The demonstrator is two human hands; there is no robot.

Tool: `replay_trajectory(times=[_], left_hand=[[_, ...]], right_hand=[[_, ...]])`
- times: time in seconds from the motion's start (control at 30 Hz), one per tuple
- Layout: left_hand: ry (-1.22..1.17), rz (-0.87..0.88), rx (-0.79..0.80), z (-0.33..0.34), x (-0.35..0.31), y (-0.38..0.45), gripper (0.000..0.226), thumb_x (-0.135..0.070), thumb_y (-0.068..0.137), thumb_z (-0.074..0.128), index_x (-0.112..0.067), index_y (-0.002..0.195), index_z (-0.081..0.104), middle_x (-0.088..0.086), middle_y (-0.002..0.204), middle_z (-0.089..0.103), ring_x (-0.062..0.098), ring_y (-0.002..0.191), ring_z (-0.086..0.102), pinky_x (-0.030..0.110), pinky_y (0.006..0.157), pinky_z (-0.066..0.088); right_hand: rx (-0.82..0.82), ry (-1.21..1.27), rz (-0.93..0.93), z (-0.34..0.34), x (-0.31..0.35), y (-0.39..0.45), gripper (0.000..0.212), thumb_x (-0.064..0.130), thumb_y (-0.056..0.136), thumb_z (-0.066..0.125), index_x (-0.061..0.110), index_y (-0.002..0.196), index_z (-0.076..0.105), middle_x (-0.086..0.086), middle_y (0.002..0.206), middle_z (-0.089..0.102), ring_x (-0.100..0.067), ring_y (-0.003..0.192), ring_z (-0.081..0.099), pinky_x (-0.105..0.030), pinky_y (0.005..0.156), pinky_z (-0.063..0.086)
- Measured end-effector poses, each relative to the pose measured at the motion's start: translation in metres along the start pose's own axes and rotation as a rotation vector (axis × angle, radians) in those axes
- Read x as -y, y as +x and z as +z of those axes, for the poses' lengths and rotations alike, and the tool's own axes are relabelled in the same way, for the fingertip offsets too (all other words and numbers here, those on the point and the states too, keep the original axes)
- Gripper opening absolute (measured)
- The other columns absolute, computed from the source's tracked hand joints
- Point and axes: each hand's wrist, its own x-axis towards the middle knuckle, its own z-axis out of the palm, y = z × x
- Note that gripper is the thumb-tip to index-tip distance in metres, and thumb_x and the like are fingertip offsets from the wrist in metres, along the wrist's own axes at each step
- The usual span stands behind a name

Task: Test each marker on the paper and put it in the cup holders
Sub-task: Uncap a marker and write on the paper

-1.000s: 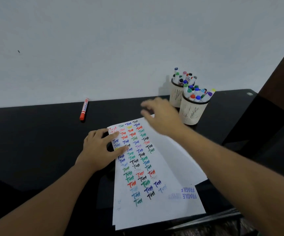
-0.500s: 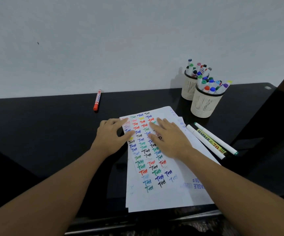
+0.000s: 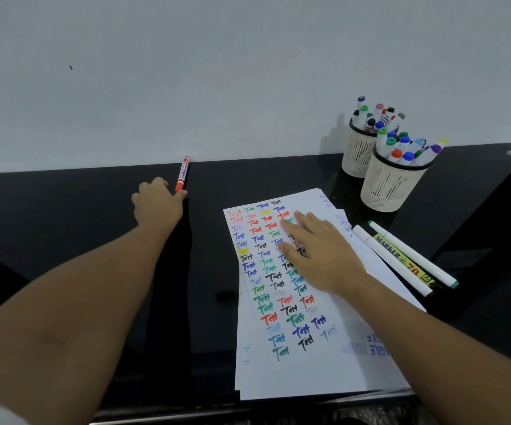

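Observation:
A red marker (image 3: 182, 173) lies on the black table near the wall. My left hand (image 3: 156, 202) has reached out to it, and a fingertip touches its near end without closing around it. My right hand (image 3: 321, 253) presses flat on the white paper (image 3: 309, 363), which is covered with coloured "Test" marks. Three more markers lie side by side just right of the paper: a white one (image 3: 392, 260), a yellow-labelled one (image 3: 401, 256) and a green-tipped one (image 3: 413, 254). Two cream cup holders, a back one (image 3: 355, 157) and a front one (image 3: 386, 188), stand at the back right, full of markers.
The black glossy table (image 3: 64, 225) stands against a pale wall (image 3: 186, 72). More sheets lie under the top paper. The table's front edge runs just below the paper. A dark panel (image 3: 493, 225) rises at the right.
My left hand has left the paper's edge and moved up and left to the red marker. My right hand has stayed flat on the paper.

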Motion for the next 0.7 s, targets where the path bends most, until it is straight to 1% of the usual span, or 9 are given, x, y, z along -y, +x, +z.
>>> replay_trajectory(times=[0.07, 0.13, 0.2, 0.3, 0.4, 0.47, 0.5, 0.63, 0.7], left_hand=[[0.029, -0.027, -0.001, 0.004, -0.001, 0.004, 0.047, -0.049, 0.092, 0.067, -0.016, 0.125, 0.062, 0.015, 0.129, 0.05, 0.037, 0.122, 0.045, 0.048, 0.093, 0.047], [0.024, -0.048, -0.004, 0.006, -0.003, 0.006, 0.037, -0.046, 0.094, 0.066, -0.019, 0.118, 0.066, 0.014, 0.127, 0.051, 0.036, 0.12, 0.047, 0.053, 0.094, 0.049], [-0.017, -0.04, -0.023, 0.007, 0.0, 0.007, 0.027, -0.042, 0.096, 0.063, -0.021, 0.113, 0.067, 0.012, 0.121, 0.056, 0.034, 0.114, 0.052, 0.051, 0.091, 0.051], [-0.152, 0.021, -0.108, 0.007, 0.006, 0.002, 0.018, -0.034, 0.097, 0.061, -0.022, 0.109, 0.069, 0.007, 0.109, 0.065, 0.026, 0.097, 0.061, 0.039, 0.077, 0.051], [-0.286, 0.106, -0.146, -0.002, 0.003, -0.025, 0.017, -0.025, 0.099, 0.062, -0.019, 0.113, 0.069, -0.001, 0.102, 0.066, 0.013, 0.088, 0.061, 0.023, 0.071, 0.045], [-0.342, 0.198, -0.125, -0.011, -0.001, -0.051, 0.019, -0.023, 0.099, 0.063, -0.02, 0.116, 0.069, -0.006, 0.101, 0.067, 0.006, 0.088, 0.06, 0.014, 0.072, 0.041], [-0.367, 0.242, -0.1, -0.016, -0.003, -0.064, 0.019, -0.023, 0.099, 0.063, -0.021, 0.117, 0.07, -0.009, 0.101, 0.068, 0.004, 0.088, 0.06, 0.011, 0.072, 0.04], [-0.386, 0.379, 0.023, -0.021, -0.007, -0.112, 0.02, -0.024, 0.097, 0.066, -0.025, 0.116, 0.07, -0.015, 0.1, 0.068, -0.004, 0.091, 0.061, 0.01, 0.075, 0.042], [-0.394, 0.44, 0.078, -0.02, -0.007, -0.132, 0.02, -0.025, 0.096, 0.066, -0.026, 0.116, 0.07, -0.017, 0.103, 0.069, -0.004, 0.094, 0.062, 0.011, 0.08, 0.046]], right_hand=[[-0.002, 0.002, 0.005, 0.0, 0.0, 0.0, 0.064, 0.065, 0.105, 0.025, 0.042, 0.163, 0.015, 0.01, 0.173, 0.005, -0.013, 0.159, 0.0, -0.038, 0.129, 0.0], [-0.004, 0.005, 0.005, 0.0, 0.001, -0.001, 0.064, 0.065, 0.104, 0.025, 0.042, 0.163, 0.016, 0.01, 0.173, 0.006, -0.013, 0.159, 0.0, -0.037, 0.129, 0.0], [-0.006, 0.011, 0.005, -0.001, 0.002, -0.001, 0.064, 0.065, 0.105, 0.026, 0.042, 0.163, 0.016, 0.009, 0.173, 0.006, -0.013, 0.159, 0.001, -0.037, 0.129, 0.0], [-0.013, 0.022, 0.005, -0.003, 0.003, -0.001, 0.064, 0.064, 0.105, 0.028, 0.041, 0.163, 0.018, 0.009, 0.173, 0.009, -0.014, 0.159, 0.003, -0.038, 0.129, 0.002], [-0.07, 0.063, 0.02, -0.003, 0.005, -0.004, 0.063, 0.061, 0.105, 0.037, 0.037, 0.162, 0.024, 0.008, 0.17, 0.023, -0.016, 0.156, 0.017, -0.038, 0.127, 0.012], [-0.165, 0.079, 0.019, -0.003, 0.006, -0.007, 0.06, 0.057, 0.104, 0.043, 0.036, 0.159, 0.032, 0.006, 0.16, 0.036, -0.016, 0.148, 0.029, -0.037, 0.122, 0.022], [-0.222, 0.062, 0.008, -0.003, 0.006, -0.009, 0.056, 0.055, 0.104, 0.045, 0.035, 0.156, 0.036, 0.005, 0.153, 0.041, -0.016, 0.142, 0.033, -0.036, 0.119, 0.025], [-0.415, -0.112, -0.066, -0.003, 0.011, -0.017, 0.04, 0.047, 0.105, 0.049, 0.032, 0.141, 0.055, 0.004, 0.122, 0.056, -0.017, 0.113, 0.048, -0.037, 0.102, 0.031], [-0.497, -0.202, -0.109, -0.005, 0.016, -0.022, 0.035, 0.044, 0.103, 0.055, 0.031, 0.135, 0.061, 0.003, 0.113, 0.058, -0.018, 0.105, 0.051, -0.037, 0.094, 0.03]])
